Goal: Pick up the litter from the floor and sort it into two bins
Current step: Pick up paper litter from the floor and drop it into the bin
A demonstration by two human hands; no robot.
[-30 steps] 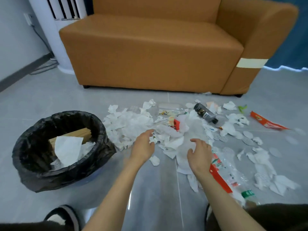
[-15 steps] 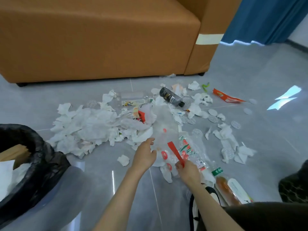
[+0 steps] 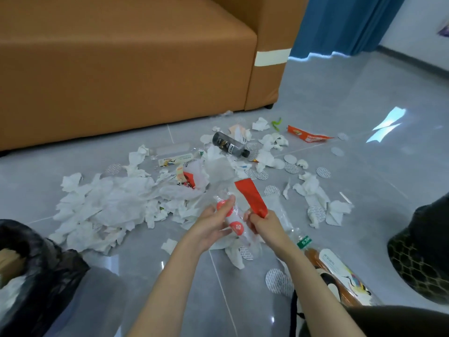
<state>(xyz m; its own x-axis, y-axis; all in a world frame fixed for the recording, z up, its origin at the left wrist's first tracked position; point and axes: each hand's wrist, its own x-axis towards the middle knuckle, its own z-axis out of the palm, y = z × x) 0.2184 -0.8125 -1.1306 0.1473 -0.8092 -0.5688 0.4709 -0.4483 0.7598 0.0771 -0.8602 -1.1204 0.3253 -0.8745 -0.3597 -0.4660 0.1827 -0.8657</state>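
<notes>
Hands: left hand [image 3: 213, 226] and right hand [image 3: 261, 223] are closed on a clear plastic wrapper [image 3: 237, 216] (red-edged).
Risk: it could be dropped, being slippery.

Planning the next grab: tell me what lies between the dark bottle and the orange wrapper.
Head view: crumpled white tissues lie between the dark bottle and the orange wrapper.

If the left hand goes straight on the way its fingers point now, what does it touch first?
Probably the clear plastic wrapper that the left hand already grips, with the right hand. Farther along that line lies the red strip. Depth is hard to judge.
</notes>
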